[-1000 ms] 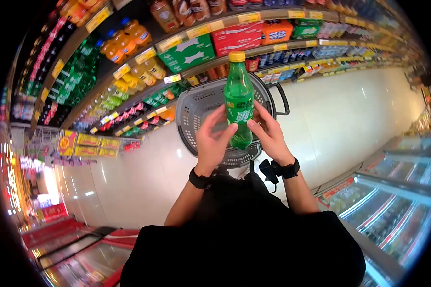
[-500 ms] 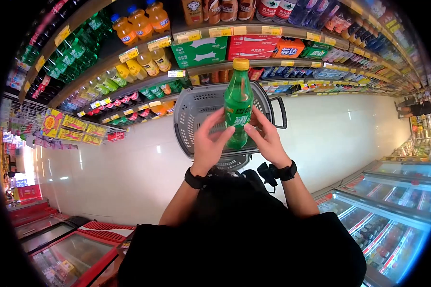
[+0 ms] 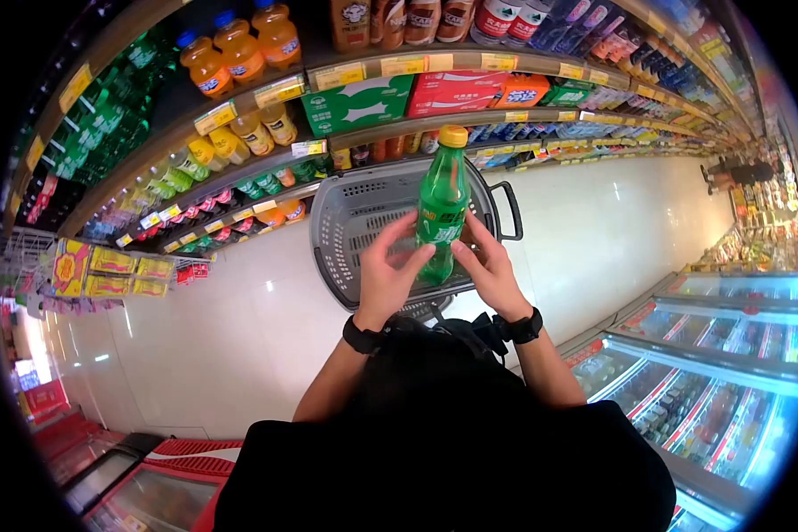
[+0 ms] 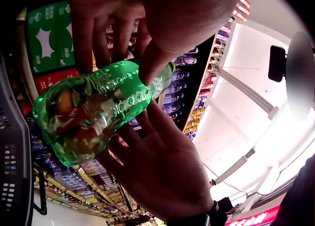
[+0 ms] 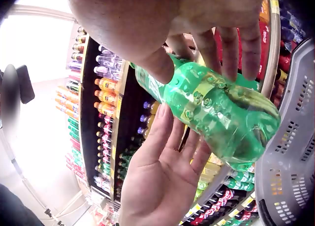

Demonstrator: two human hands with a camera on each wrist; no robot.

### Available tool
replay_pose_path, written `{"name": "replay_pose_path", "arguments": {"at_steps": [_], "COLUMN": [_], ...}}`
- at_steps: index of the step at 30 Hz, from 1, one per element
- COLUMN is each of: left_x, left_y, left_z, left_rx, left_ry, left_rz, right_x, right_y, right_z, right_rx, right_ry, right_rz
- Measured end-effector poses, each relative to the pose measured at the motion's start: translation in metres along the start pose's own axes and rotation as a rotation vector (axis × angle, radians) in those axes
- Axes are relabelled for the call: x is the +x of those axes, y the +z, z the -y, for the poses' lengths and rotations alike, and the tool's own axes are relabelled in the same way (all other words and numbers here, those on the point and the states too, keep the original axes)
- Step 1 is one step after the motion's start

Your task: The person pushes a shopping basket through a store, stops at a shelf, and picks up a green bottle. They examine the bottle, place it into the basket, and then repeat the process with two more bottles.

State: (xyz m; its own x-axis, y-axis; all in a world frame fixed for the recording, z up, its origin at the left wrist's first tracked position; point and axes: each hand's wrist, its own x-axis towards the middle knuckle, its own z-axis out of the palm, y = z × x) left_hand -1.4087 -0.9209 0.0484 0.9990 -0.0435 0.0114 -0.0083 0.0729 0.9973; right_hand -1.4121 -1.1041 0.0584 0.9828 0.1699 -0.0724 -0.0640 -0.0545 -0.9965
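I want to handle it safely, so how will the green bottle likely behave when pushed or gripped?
The green bottle would probably roll if laid down, since its body looks round. Its translucent, plastic-looking sides may give slightly under a firm squeeze. Standing, it could tip if pushed near the yellow cap, being tall and narrow.

left hand [image 3: 384, 277]: gripping | right hand [image 3: 496, 277]: gripping | facing each other | forearms [image 3: 332, 381] forward

Glossy translucent plastic soda bottle [image 3: 443, 188], smooth plastic cap [image 3: 453, 136], matt plastic shopping basket [image 3: 329, 232], polished floor [image 3: 594, 208], shelf edge [image 3: 372, 133] possibly wood.
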Motion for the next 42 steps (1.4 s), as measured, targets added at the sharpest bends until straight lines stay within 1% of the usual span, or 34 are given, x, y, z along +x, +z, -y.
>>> {"name": "replay_pose_path", "arguments": {"at_steps": [5,6,9,12,15,16,20,23,25,27,29,30,33,34,37,41,42], "left_x": [0.005,0.006,0.008,0.012,0.016,0.019,0.029,0.027,0.031,0.032,0.034,0.034,0.035,0.036,0.047,0.06,0.062], "left_y": [-0.002,-0.001,0.005,0.012,0.029,0.037,0.074,0.096,0.107,0.113,0.117,0.119,0.119,0.117,0.111,0.101,0.099], "left_z": [0.011,0.008,0.011,0.016,0.021,0.02,0.022,0.028,0.029,0.03,0.032,0.036,0.044,0.047,0.06,0.08,0.084], "left_rx": [-0.016,0.037,0.052,0.075,0.133,0.145,0.181,0.194,0.156,0.184,0.17,0.109,0.083,0.082,0.087,0.089,0.079], "left_ry": [-0.052,-0.051,-0.036,-0.073,-0.059,-0.068,-0.043,-0.068,-0.076,-0.094,-0.09,-0.054,-0.032,-0.081,-0.001,0.017,0.006], "left_rz": [0.021,-0.004,-0.058,-0.106,-0.162,-0.188,-0.294,-0.358,-0.382,-0.39,-0.42,-0.446,-0.465,-0.461,-0.432,-0.395,-0.396], "right_x": [0.005,0.008,0.019,0.031,0.041,0.045,0.058,0.071,0.077,0.081,0.083,0.084,0.088,0.09,0.093,0.104,0.109], "right_y": [-0.003,-0.005,-0.014,-0.023,-0.041,-0.049,-0.08,-0.1,-0.106,-0.113,-0.114,-0.115,-0.113,-0.115,-0.108,-0.103,-0.1], "right_z": [-0.018,-0.019,-0.024,-0.024,-0.025,-0.028,-0.03,-0.041,-0.056,-0.059,-0.064,-0.066,-0.077,-0.076,-0.075,-0.079,-0.084], "right_rx": [0.046,0.048,0.075,0.103,0.111,0.093,0.116,0.08,0.075,0.036,0.056,0.063,0.06,0.038,0.138,0.021,-0.014], "right_ry": [0.025,0.044,0.069,0.073,0.116,0.098,0.142,0.112,0.054,0.097,0.072,0.059,0.039,0.083,0.144,0.182,0.129], "right_rz": [-0.012,-0.003,0.062,0.122,0.182,0.198,0.227,0.28,0.265,0.31,0.328,0.333,0.334,0.367,0.306,0.29,0.295]}}
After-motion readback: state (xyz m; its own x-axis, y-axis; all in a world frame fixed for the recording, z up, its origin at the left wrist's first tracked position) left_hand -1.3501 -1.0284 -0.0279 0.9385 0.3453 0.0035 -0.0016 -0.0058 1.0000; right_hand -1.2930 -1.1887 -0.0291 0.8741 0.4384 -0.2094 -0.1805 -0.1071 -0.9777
